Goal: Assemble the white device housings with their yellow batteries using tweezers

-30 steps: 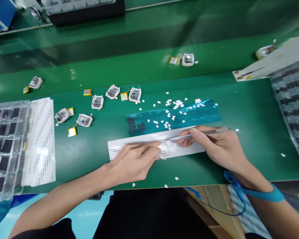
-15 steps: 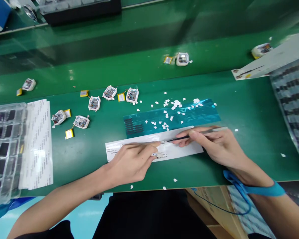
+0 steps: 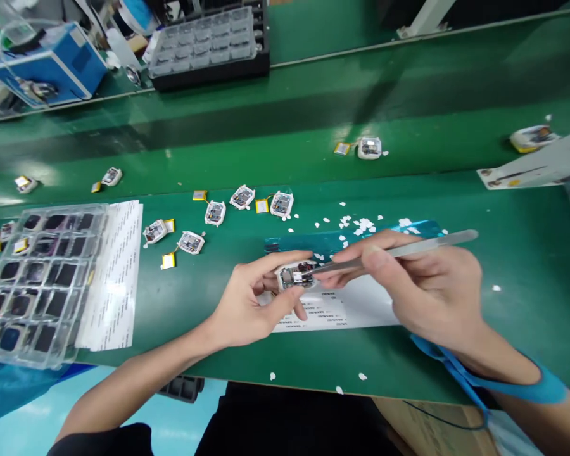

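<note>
White-framed, sits as open circuit module (image 3: 289, 277) pinched in L hand (image 3: 247, 301) nr surface's (image 3: 308, 358) front edge, w/ long axis approx. parallel to it, & w/ tweezers (image 3: 418, 246) held in R hand (image 3: 427, 285) slanting in from module's R, tip gap too small to tell.

Plain black clothing (image 3: 285, 425) covers the body at six o'clock; a black short sleeve (image 3: 105, 441) ends near the left elbow, between seven and eight. The left hand (image 3: 251, 297) and right hand (image 3: 432, 288) are bare. A flat bright-blue wrist strap (image 3: 544, 385) rings the right wrist at four o'clock, its blue cord (image 3: 460, 380) trailing toward five.
</note>
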`<action>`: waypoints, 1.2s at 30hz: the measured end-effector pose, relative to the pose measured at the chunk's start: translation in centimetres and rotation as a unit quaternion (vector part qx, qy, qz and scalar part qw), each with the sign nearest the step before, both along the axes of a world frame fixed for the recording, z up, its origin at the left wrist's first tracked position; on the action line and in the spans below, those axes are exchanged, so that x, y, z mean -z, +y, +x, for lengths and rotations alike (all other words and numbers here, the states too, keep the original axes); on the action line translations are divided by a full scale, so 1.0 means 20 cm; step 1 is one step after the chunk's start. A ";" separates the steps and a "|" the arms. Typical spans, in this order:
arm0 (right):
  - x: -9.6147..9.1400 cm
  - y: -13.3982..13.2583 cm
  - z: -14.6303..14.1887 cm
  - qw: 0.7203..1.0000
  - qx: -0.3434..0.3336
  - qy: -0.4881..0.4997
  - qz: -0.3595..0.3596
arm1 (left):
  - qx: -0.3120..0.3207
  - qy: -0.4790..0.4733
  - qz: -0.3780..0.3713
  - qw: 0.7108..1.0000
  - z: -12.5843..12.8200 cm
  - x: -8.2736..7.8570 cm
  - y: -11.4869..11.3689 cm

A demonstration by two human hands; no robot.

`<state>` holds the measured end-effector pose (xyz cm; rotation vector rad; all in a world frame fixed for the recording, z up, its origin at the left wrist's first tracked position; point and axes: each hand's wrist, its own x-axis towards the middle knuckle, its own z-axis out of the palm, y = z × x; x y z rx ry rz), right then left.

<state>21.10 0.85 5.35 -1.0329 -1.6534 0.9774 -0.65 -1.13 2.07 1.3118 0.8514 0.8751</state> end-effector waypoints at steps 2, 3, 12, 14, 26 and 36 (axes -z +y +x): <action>0.02 0.01 -0.03 1.000 -0.016 0.001 0.003 | 0.010 -0.020 -0.012 1.000 0.00 0.00 0.00; 0.03 0.01 -0.03 1.000 -0.016 0.002 0.007 | 0.010 -0.026 -0.015 0.999 0.00 0.00 0.00; 0.06 0.01 -0.02 1.000 0.000 -0.012 0.011 | 0.004 -0.048 -0.033 0.998 0.02 0.00 -0.02; 0.07 0.01 -0.02 1.000 0.006 -0.012 0.011 | 0.003 -0.042 -0.037 0.998 0.02 0.00 -0.02; 0.09 -0.01 -0.03 1.000 -0.004 0.000 0.009 | 0.007 -0.034 -0.040 0.999 0.00 0.01 -0.03; 0.04 0.01 0.06 0.990 0.056 -0.053 0.119 | -0.001 -0.008 -0.028 1.000 -0.02 0.00 0.00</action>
